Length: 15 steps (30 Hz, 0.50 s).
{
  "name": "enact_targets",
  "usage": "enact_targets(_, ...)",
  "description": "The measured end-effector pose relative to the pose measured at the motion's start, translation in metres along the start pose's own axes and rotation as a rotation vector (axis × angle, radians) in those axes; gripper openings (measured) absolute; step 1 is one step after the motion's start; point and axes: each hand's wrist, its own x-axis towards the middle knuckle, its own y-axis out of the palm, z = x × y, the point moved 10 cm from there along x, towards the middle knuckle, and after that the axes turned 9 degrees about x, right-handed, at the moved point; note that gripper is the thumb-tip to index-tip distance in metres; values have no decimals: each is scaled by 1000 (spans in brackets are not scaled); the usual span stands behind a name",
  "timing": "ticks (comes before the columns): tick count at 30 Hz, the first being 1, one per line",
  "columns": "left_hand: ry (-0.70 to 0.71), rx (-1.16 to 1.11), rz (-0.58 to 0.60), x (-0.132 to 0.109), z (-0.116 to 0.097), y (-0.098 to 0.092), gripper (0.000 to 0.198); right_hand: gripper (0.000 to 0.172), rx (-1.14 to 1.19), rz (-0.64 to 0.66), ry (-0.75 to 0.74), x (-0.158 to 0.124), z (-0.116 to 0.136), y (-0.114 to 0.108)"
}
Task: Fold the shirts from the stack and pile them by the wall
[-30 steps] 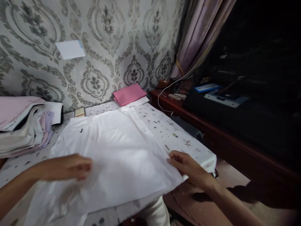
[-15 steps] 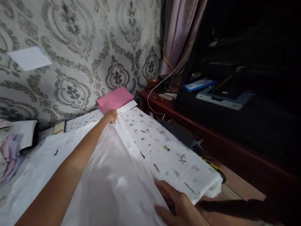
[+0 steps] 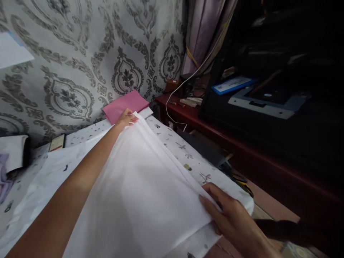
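A thin white cloth (image 3: 150, 182), slightly see-through, stretches between my two hands over the bed's printed sheet (image 3: 185, 150). My left hand (image 3: 127, 119) is closed on its far edge, beside a folded pink cloth (image 3: 126, 104). At the near right corner my right hand (image 3: 228, 211) pinches the same white cloth between thumb and fingers. Under the pink cloth a folded white piece (image 3: 146, 112) sticks out. The left part of the white cloth lies spread on the bed, partly hidden by my left forearm.
A phone-like flat object (image 3: 57, 143) and folded clothes (image 3: 12, 152) lie at the left. Along the right runs a dark red wooden cabinet (image 3: 223, 132) with a white cable (image 3: 168, 107) hanging over it. Patterned wallpaper (image 3: 75, 71) covers the wall behind.
My right hand has moved right and up and now grips the cloth's corner. The cloth is lifted and pulled tauter. My left hand stays on the far edge; the view has shifted slightly.
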Motion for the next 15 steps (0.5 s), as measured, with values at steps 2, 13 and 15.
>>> enact_targets(2,18,0,17,-2,5,13,27,30,-100,-40,-73,2,5,-6)
enact_targets(13,534,531,308,-186,-12,39,52,38,-428,-130,-132,-6,5,-12)
enact_targets(15,554,614,399,-248,-6,49,53,37,-451,-135,-162,-7,8,-10)
